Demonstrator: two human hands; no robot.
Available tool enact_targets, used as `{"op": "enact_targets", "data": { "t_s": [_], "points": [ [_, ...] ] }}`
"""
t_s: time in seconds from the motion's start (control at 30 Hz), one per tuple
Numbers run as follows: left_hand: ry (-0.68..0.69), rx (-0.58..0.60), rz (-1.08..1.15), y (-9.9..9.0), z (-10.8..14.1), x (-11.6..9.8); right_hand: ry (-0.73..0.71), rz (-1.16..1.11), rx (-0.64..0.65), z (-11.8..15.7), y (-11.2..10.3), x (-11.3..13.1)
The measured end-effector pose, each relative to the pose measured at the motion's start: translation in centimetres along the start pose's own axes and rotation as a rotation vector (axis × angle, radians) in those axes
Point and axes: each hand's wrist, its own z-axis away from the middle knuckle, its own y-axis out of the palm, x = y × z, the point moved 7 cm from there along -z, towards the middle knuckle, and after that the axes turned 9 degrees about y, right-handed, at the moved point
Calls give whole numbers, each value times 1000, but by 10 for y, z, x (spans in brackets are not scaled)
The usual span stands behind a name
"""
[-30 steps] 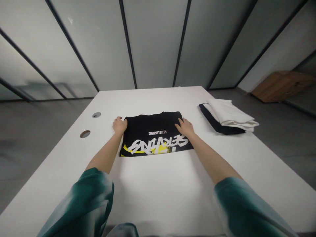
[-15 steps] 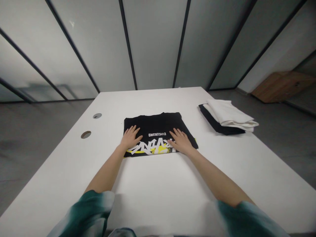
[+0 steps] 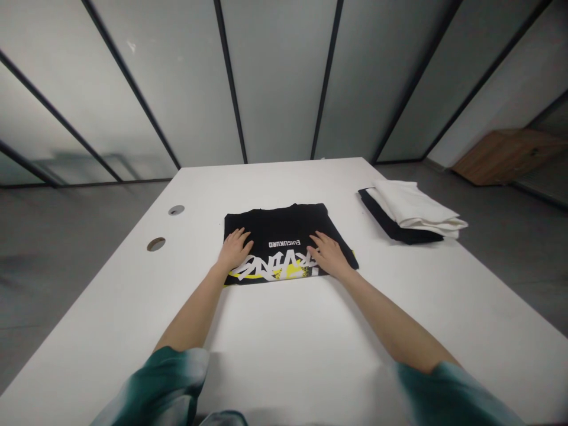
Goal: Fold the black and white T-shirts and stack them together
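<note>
A folded black T-shirt (image 3: 279,225) with white lettering and a yellow and white print lies flat on the white table, its text upside down to me. My left hand (image 3: 235,248) rests on the shirt's left part, palm down and fingers spread. Lying on the right part, my right hand (image 3: 328,253) is also open, its fingers stretched out toward the far side. Both hands press on top of the cloth and grip nothing. Some of the print is covered by my right hand.
On the white table (image 3: 275,343), a stack of folded white clothes (image 3: 412,204) over a folded black garment (image 3: 390,228) sits at the right edge. Two round holes (image 3: 156,244) pierce the tabletop at left. Frosted glass panels (image 3: 279,77) stand beyond, and a wooden cabinet (image 3: 501,157) is far right.
My fingers have shifted slightly on the shirt, the right hand a little outward. The shirt stays folded and flat; the whole view has moved a touch.
</note>
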Motion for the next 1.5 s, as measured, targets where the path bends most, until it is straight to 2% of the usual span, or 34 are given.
{"op": "enact_targets", "data": {
  "t_s": [0.1,0.2,0.4,0.5,0.57,0.63,0.67,0.77,0.8,0.83,0.87,0.9,0.97,1.03,1.1,1.2,1.33,1.5],
  "points": [
    [-163,-120,-51,-12,5,14,181,-2,-131,-3,-13,-19],
    [-249,-123,-91,-19,10,21,294,81,-137,-3,-24,-32],
    [-190,-1,-48,-24,8,16,278,96,71,-20,-29,-37],
    [-200,93,-68,-23,6,15,222,141,144,-44,-28,-40],
    [-205,159,-77,-24,7,9,198,170,133,-65,-32,-43],
    [-141,240,-8,-24,11,-7,181,172,31,-89,-46,-42],
    [-73,316,91,-22,14,-19,174,155,-63,-99,-57,-40],
    [169,640,566,-16,29,-65,160,50,-379,-115,-92,-35],
    [215,691,701,-19,31,-76,160,13,-447,-114,-100,-34],
    [228,668,781,-23,28,-80,159,-21,-485,-111,-104,-34],
    [209,570,794,-27,19,-77,156,-51,-493,-106,-106,-35],
    [165,424,747,-32,7,-69,154,-76,-482,-98,-104,-38],
    [53,141,557,-36,-18,-47,169,-110,-428,-78,-94,-48],
    [-40,1,350,-31,-39,-32,236,-108,-362,-55,-81,-64],
    [-101,-16,213,-19,-59,-25,350,-73,-299,-35,-67,-83],
    [-182,9,110,-3,-83,-25,499,-39,-169,-14,-50,-104],
    [-284,37,124,10,-109,-38,536,-40,-73,-8,-39,-103],
    [-360,34,354,19,-129,-45,567,-112,-54,-17,-34,-97]
  ]
}}
